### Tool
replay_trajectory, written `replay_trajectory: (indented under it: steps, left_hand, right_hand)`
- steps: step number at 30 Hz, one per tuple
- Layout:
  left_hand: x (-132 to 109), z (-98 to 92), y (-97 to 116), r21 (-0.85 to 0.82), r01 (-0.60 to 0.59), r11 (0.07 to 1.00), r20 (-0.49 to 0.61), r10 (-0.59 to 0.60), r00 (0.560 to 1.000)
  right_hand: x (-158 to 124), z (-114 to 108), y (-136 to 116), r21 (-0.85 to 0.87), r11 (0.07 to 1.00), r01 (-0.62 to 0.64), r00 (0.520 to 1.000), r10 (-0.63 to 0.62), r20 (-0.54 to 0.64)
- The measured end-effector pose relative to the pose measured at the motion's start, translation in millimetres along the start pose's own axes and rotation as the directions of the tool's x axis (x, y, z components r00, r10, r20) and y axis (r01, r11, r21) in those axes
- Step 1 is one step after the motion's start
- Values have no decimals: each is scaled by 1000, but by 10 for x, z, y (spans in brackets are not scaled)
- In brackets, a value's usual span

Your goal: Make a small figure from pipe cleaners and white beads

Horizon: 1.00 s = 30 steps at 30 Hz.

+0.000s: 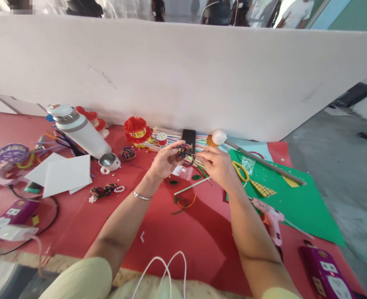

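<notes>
Between my hands, above the middle of the red table, is a small dark multicoloured yarn piece [183,151]. My left hand [165,160] is closed on it, gripping it between thumb and fingers. My right hand [217,166] is pinched at its right side, on something thin like a strand or needle that is too small to make out. Below them lie a pale green stick [191,187] and a loop of orange and green yarn [186,203]. To the left are a ball of dark multicoloured yarn [128,153] and a similar yarn piece with white beads [106,191].
A white bottle [80,131], a metal cup [109,162] and white sheets [67,174] stand or lie at left. Behind my hands is a black phone [189,139]. Yellow-handled scissors [241,171], a pink glue gun [272,220] and green sheet [308,207] are right. A white partition [183,79] borders the back.
</notes>
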State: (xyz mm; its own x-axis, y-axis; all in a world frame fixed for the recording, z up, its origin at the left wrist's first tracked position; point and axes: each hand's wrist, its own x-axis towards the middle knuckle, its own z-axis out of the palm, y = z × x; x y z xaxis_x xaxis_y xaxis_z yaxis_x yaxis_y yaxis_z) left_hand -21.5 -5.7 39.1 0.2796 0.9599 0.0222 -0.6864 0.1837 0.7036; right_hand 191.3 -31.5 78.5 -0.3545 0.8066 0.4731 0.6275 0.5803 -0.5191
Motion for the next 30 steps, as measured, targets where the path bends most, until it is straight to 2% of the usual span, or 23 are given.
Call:
replay_trajectory:
  steps: [5, 9, 12, 15, 18, 21, 23, 27, 30]
  left_hand:
    - [-2, -5, -12, 9, 30, 999, 25, -31, 999]
    - [3, 0, -58, 5, 52, 999, 55, -52, 997]
    - [7, 1, -84, 23, 38, 999, 44, -39, 998]
    - [9, 3, -129, 101, -10, 995, 16, 8, 1000]
    - [11, 1, -224, 211, -87, 974, 39, 81, 996]
    - [18, -7, -325, 318, -200, 927, 85, 182, 980]
    - [24, -9, -355, 358, -242, 902, 77, 230, 970]
    - [26, 10, -284, 270, -185, 945, -13, 196, 981]
    - [14, 36, -192, 226, -117, 967, -38, 129, 991]
  right_hand:
    - [-5, 10, 17, -48, 999, 13, 1000, -14, -22]
    - [2, 73, 26, -20, 999, 36, 998, -37, -44]
    - [4, 135, -3, -18, 999, 47, 993, -49, -107]
    - [-7, 184, -65, -3, 999, 41, 989, -41, -141]
    - [-21, 223, -120, 13, 1000, 12, 995, -11, -104]
    - [-24, 259, -135, -65, 998, 13, 996, -18, -88]
    - [-20, 274, -131, -123, 992, 12, 995, -24, -99]
    - [-7, 257, -107, -197, 980, -9, 986, -25, -166]
    - [8, 213, -50, -157, 988, -1, 969, -38, -242]
